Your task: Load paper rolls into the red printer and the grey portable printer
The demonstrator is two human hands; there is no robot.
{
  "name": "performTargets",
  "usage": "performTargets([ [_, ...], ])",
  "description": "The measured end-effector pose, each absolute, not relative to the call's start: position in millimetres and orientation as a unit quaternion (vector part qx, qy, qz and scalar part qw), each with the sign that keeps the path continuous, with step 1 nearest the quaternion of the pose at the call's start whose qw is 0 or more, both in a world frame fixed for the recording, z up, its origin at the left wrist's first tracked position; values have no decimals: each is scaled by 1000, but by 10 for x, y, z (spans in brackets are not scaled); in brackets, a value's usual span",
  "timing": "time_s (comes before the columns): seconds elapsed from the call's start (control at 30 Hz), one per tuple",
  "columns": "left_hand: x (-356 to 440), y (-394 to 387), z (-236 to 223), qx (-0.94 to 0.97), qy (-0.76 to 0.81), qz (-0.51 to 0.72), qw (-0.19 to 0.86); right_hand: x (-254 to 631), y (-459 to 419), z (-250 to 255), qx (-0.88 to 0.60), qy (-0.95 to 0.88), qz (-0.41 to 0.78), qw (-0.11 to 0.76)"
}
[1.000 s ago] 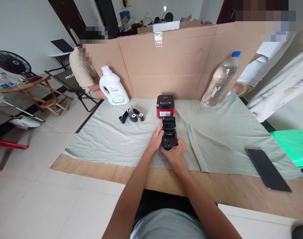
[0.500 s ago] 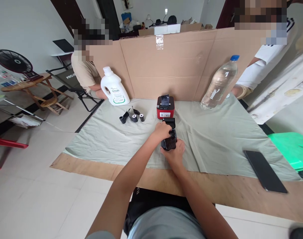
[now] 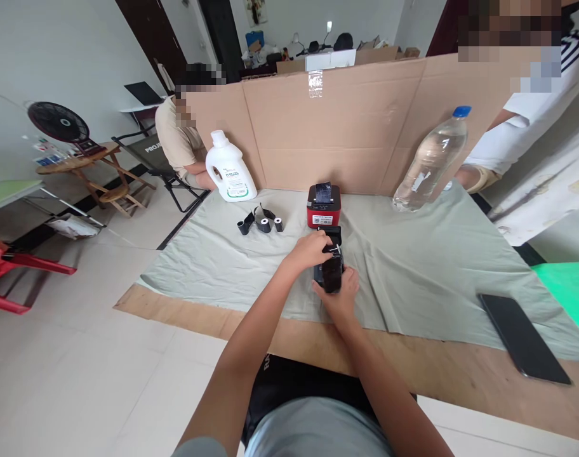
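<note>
A black handheld device [image 3: 319, 273], which looks like a portable receipt printer, lies on the cloth with its lid [image 3: 334, 235] raised at the far end. My right hand [image 3: 344, 292] is wrapped around the near end. Over the middle of the device my left hand [image 3: 310, 251] curls its fingers at the opening; what they pinch, if anything, is hidden. A dark glossy strip [image 3: 332, 274] covers the near half of the device. Right behind stands a red and black printer [image 3: 323, 214] with a short dark strip [image 3: 323, 192] standing up from its top.
Several small black paper rolls [image 3: 265, 225] lie left of the printer. A white detergent bottle [image 3: 231, 171] and a large water bottle [image 3: 432, 162] stand against the cardboard screen [image 3: 330, 133]. A phone [image 3: 522, 336] lies near the right front edge. Two people sit beyond the screen.
My left hand has moved from the device's left side onto its middle. A dark strip now stands up from the red printer. The dark strip on the device reaches higher. My right hand stays put.
</note>
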State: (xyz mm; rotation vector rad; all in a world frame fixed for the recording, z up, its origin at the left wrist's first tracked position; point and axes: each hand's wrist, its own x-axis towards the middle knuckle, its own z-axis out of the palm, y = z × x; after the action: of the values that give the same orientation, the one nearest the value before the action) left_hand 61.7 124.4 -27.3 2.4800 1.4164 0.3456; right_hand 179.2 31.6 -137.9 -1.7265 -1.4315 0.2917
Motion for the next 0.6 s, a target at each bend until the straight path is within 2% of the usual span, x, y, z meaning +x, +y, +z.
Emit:
performTargets([
  [0.13, 162, 1135, -444, 780, 470, 339, 238, 1777, 328, -1389, -699, -565, 113, 424],
  [0.23, -386, 1186, -673, 646, 578, 426, 258, 1757, 347, -1394, -706, -566, 108, 412],
  [0.43, -1422, 1287, -975, 540, 693, 435, 200, 1752, 356, -1406, -713, -566, 97, 403],
  [0.6, -1678, 1325, -1099, 541, 717, 404, 173, 1749, 361, -1417, -705, -567, 96, 415],
])
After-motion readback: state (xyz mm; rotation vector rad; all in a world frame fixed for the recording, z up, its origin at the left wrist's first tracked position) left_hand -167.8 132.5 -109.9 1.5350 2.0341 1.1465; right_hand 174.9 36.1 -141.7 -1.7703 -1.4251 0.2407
